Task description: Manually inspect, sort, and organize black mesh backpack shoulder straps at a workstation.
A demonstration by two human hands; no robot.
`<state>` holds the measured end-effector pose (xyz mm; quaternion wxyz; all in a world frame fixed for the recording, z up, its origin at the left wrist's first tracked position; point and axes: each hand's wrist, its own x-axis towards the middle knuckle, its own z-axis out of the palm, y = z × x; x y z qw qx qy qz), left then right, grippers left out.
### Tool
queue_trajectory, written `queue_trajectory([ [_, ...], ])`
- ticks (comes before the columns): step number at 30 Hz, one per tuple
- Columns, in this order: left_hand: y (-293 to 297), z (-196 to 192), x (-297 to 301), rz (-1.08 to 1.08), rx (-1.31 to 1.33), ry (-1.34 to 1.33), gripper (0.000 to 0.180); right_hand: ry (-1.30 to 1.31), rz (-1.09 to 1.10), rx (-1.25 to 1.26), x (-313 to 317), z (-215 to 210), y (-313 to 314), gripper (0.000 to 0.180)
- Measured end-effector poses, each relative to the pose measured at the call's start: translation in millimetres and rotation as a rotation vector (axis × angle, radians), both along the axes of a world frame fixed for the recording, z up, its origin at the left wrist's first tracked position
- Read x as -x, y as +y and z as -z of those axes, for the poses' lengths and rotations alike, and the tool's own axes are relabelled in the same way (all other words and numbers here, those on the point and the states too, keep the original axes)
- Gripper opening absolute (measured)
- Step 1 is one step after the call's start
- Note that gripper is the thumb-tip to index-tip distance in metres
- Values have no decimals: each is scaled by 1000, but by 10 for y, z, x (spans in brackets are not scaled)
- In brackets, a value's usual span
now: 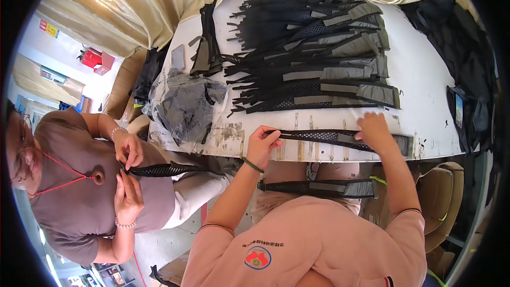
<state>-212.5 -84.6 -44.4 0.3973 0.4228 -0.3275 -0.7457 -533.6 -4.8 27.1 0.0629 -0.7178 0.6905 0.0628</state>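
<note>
A black mesh strap (313,136) with a grey patch lies along the near edge of the table in front of me. My left hand (264,144) pinches its narrow left end between thumb and fingers. Over the strap's grey patch is my right hand (375,132), fingers bent and slightly blurred; whether they grip it is unclear. A second black strap (319,188) with a grey end rests across my lap. Beyond the hands, several similar straps (308,100) lie in overlapping rows, narrow ends to the left.
To my left a co-worker (143,180) holds another mesh strap (164,170) in both hands. A crumpled clear plastic bag (183,109), a phone-like flat object (178,57) and a small strap bundle (204,48) occupy the table's left. Dark fabric (470,74) hangs at right, above cardboard boxes (438,196).
</note>
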Motion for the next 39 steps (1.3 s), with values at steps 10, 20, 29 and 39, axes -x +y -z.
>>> queue_trajectory([
  [10,-197,-84,-467,34,269,-337,15,-1094,-215,141,-1605,637,-546,26],
  [20,-1570,60,-1653,-328,744,-1483,59,-1094,-214,33,-1678,689,-542,20],
  [29,-1175,148,-1403,190,814,-1795,56,-1072,-218,39,-1620,722,-603,17],
  [39,-962,-48,-1408,41,953,-1619,31,-996,-150,34,-1653,730,-682,16],
])
